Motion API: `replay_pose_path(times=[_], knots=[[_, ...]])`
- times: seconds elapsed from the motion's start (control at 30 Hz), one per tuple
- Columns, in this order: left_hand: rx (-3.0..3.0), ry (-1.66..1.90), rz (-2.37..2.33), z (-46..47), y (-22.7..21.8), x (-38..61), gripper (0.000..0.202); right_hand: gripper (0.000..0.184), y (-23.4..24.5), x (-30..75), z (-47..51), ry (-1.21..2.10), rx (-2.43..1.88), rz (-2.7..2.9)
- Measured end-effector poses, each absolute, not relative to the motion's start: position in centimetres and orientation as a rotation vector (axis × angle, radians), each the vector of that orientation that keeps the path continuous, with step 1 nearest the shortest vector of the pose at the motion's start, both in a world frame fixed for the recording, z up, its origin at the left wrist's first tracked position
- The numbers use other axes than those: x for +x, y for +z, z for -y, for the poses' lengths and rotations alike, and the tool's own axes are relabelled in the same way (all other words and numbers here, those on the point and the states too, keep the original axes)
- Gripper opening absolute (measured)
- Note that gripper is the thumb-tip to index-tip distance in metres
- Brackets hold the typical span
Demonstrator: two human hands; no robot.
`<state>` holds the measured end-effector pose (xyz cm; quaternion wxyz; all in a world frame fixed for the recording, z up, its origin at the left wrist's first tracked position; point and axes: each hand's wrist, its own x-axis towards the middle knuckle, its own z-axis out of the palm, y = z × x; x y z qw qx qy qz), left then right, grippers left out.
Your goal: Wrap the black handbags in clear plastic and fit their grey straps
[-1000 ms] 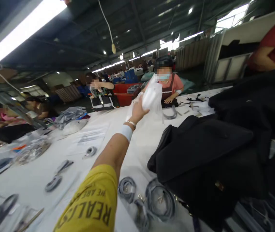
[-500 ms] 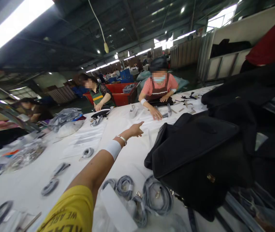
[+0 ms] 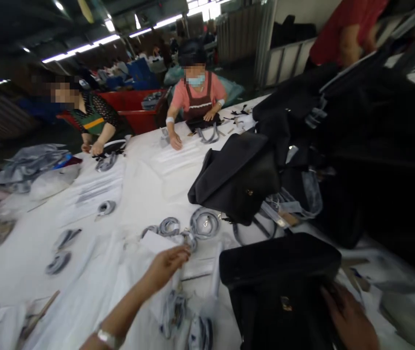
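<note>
My left hand [image 3: 167, 267] is over the table, fingers stretched to the right and nothing in them; it is nearest to a white box-like piece [image 3: 158, 240] and coiled grey straps [image 3: 169, 226]. At the lower right my right hand [image 3: 353, 318] grips the right side of a black handbag [image 3: 283, 272], its fingertips dark and partly hidden against the bag. This bag has a flap top and a small gold clasp on its front. Behind it lies a second black handbag [image 3: 236, 180], tilted on the table.
Across the white table [image 3: 145, 180] a masked co-worker [image 3: 196, 97] and another co-worker [image 3: 96, 116] handle black pieces. Black bags [image 3: 356, 121] are heaped at the right. A plastic-wrapped pile [image 3: 35, 165] sits at the left, and a red bin [image 3: 130, 107] stands behind.
The view has tilted down and turned. My left hand, stretched out pointing across the table, has drawn back nearer. My right hand and the bag it holds have come into view.
</note>
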<state>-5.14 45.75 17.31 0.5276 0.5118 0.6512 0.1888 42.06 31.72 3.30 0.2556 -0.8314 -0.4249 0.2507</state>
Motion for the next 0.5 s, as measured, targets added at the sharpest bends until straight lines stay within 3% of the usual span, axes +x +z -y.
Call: replay_pose_path(times=[0.17,0.27,0.37,0.5], knots=[[0.739,0.573,-1.574,-32.5,9.1,1.7,0.077,0.040,4.4,43.2,-32.1,0.931,-2.182,0.957],[0.670,0.628,-1.589,-28.7,5.0,5.3,0.079,0.041,6.0,43.6,-32.2,1.124,-2.019,0.958],[0.722,0.675,-1.575,-27.8,3.1,7.9,0.071,0.050,7.4,43.6,-32.4,1.415,-1.794,0.932],[0.812,0.669,-1.616,-28.9,3.4,9.7,0.067,0.047,7.7,43.4,-32.8,1.449,-1.696,0.878]])
